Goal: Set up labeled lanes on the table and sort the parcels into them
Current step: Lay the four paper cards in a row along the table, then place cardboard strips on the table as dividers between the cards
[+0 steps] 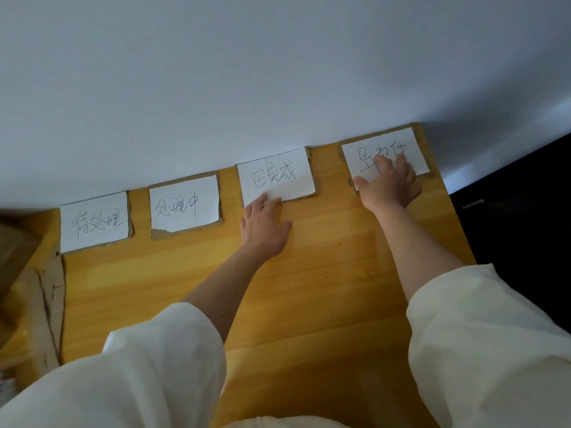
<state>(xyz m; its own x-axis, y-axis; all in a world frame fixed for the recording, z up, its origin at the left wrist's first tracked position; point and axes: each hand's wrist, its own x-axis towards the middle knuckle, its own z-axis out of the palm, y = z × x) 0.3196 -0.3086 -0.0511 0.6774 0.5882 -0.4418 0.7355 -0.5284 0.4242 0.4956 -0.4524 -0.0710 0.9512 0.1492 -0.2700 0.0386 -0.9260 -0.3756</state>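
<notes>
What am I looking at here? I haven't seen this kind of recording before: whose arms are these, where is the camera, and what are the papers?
There is no machine: a person films from a head-worn camera looking down at their own arms. Four handwritten paper labels on cardboard backings lie in a row along the far edge of a wooden table, against a white wall. The left hand rests flat with its fingertips on the third label. The right hand presses on the fourth label. The first label and second label lie untouched. Nothing is gripped. Cardboard pieces sit at the left edge.
</notes>
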